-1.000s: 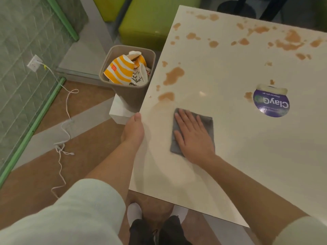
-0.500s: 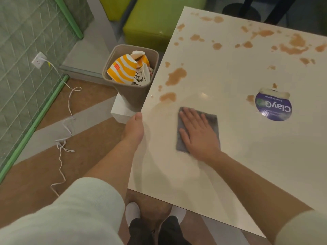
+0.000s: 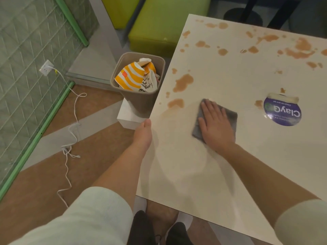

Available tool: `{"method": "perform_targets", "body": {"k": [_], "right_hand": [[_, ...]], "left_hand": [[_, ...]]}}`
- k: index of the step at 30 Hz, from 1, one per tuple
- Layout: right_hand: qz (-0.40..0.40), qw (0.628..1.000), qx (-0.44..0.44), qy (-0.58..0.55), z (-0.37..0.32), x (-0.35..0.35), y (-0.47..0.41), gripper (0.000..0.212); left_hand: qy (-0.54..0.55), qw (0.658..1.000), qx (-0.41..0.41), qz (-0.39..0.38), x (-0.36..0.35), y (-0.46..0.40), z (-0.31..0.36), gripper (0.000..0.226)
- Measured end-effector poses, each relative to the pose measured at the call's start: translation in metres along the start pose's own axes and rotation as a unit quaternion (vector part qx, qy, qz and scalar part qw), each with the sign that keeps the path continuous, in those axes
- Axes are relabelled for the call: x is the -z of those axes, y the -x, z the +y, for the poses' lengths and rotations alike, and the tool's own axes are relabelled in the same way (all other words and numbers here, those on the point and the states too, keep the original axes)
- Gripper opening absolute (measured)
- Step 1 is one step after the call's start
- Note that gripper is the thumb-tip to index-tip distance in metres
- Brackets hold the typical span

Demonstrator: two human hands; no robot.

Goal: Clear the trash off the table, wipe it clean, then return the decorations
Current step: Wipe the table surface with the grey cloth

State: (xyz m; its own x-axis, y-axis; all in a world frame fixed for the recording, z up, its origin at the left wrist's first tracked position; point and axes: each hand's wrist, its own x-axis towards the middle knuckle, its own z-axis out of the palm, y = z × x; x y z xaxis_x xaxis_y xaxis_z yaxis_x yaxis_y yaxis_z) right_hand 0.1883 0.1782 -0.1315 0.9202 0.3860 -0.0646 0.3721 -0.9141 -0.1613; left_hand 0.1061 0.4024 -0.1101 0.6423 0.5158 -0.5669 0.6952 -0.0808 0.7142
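The grey cloth (image 3: 228,119) is pressed flat on the table (image 3: 221,174) under the straight-fingered right hand (image 3: 215,123), nearest brown spill (image 3: 176,103) lying just left and ahead, while the table's edge is gripped by the left hand (image 3: 143,134).

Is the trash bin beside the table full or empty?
Full: the trash bin holds crumpled paper cups and wrappers, piled up to about its rim.
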Motion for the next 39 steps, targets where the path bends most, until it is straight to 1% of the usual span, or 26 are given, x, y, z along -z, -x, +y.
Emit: {"method": "perform_targets", "body": {"k": [2,3,6,7,8,10,12,14,15,17,18,19,20,21,24,25,26,27,30,31,32,33,35,36,37,39], "right_hand": [[0.019,0.998,-0.054,-0.009,-0.023,-0.003,-0.007,0.056],[0.027,0.999,-0.043,-0.011,-0.039,-0.006,-0.001,0.057],[-0.006,0.992,0.127,-0.027,-0.068,-0.013,0.040,0.056],[-0.022,0.985,0.165,-0.036,-0.061,-0.010,0.044,0.054],[-0.021,0.984,0.172,-0.044,-0.050,-0.008,0.040,0.053],[0.002,0.994,0.100,-0.040,-0.028,-0.005,0.018,0.055],[0.021,0.999,-0.021,-0.040,-0.018,-0.003,-0.013,0.057],[0.038,0.994,-0.087,-0.053,-0.038,-0.004,-0.034,0.055],[0.041,0.994,-0.082,-0.063,-0.056,-0.004,-0.035,0.055],[0.033,0.995,0.025,-0.092,-0.088,-0.008,-0.019,0.057],[0.023,0.989,0.086,-0.116,-0.096,-0.010,-0.005,0.056],[0.014,0.982,0.120,-0.143,-0.097,-0.010,0.004,0.053],[0.016,0.978,0.127,-0.167,-0.089,-0.010,0.005,0.051],[0.030,0.978,0.102,-0.182,-0.079,-0.009,0.000,0.050],[0.086,0.977,-0.051,-0.191,-0.058,-0.005,-0.029,0.051],[0.094,0.972,-0.086,-0.197,-0.063,-0.003,-0.038,0.052],[0.094,0.971,-0.094,-0.199,-0.076,-0.001,-0.042,0.053],[0.081,0.975,-0.071,-0.197,-0.091,-0.003,-0.041,0.054],[0.026,0.973,0.121,-0.196,-0.116,-0.012,-0.011,0.054],[0.016,0.969,0.155,-0.191,-0.110,-0.012,-0.006,0.053],[0.019,0.969,0.160,-0.186,-0.102,-0.011,-0.011,0.051],[0.033,0.974,0.133,-0.182,-0.093,-0.010,-0.022,0.050],[0.067,0.981,0.035,-0.180,-0.087,-0.006,-0.049,0.049],[0.077,0.980,0.005,-0.183,-0.092,-0.004,-0.061,0.050],[0.071,0.980,0.009,-0.187,-0.103,-0.004,-0.068,0.052],[0.036,0.977,0.100,-0.182,-0.118,-0.011,-0.062,0.053]], "left_hand": [[0.009,1.000,0.009,-0.018,0.002,-0.003,-0.002,0.048],[0.015,0.999,0.015,-0.032,0.003,-0.004,-0.001,0.048],[0.050,0.995,0.040,-0.077,0.009,-0.009,-0.002,0.045],[0.055,0.993,0.048,-0.089,0.010,-0.010,-0.002,0.044],[0.054,0.992,0.056,-0.101,0.011,-0.011,-0.001,0.044],[0.043,0.991,0.063,-0.108,0.011,-0.011,0.001,0.043],[0.025,0.993,0.058,-0.097,0.011,-0.010,0.006,0.041],[0.004,0.995,0.055,-0.088,0.012,-0.011,0.011,0.038],[-0.013,0.994,0.052,-0.092,0.013,-0.014,0.011,0.036],[-0.037,0.993,0.034,-0.107,0.015,-0.017,0.013,0.036],[-0.044,0.992,0.030,-0.117,0.016,-0.017,0.014,0.036],[-0.050,0.990,0.029,-0.126,0.018,-0.019,0.016,0.037],[-0.059,0.989,0.032,-0.132,0.018,-0.020,0.016,0.038],[-0.067,0.988,0.033,-0.137,0.019,-0.022,0.017,0.039],[-0.088,0.986,0.023,-0.139,0.021,-0.026,0.016,0.039],[-0.095,0.986,0.019,-0.138,0.021,-0.027,0.017,0.038],[-0.098,0.985,0.017,-0.138,0.022,-0.028,0.017,0.038],[-0.101,0.985,0.016,-0.142,0.022,-0.028,0.017,0.038],[-0.121,0.980,0.016,-0.158,0.023,-0.032,0.017,0.039],[-0.124,0.978,0.018,-0.166,0.023,-0.032,0.017,0.039],[-0.126,0.977,0.016,-0.171,0.024,-0.034,0.017,0.038],[-0.127,0.977,0.013,-0.172,0.024,-0.034,0.016,0.039],[-0.125,0.978,0.006,-0.167,0.024,-0.035,0.015,0.040],[-0.123,0.979,0.003,-0.162,0.023,-0.035,0.015,0.040],[-0.123,0.980,-0.002,-0.159,0.023,-0.034,0.013,0.041],[-0.125,0.980,-0.017,-0.153,0.022,-0.033,0.012,0.041]]}}
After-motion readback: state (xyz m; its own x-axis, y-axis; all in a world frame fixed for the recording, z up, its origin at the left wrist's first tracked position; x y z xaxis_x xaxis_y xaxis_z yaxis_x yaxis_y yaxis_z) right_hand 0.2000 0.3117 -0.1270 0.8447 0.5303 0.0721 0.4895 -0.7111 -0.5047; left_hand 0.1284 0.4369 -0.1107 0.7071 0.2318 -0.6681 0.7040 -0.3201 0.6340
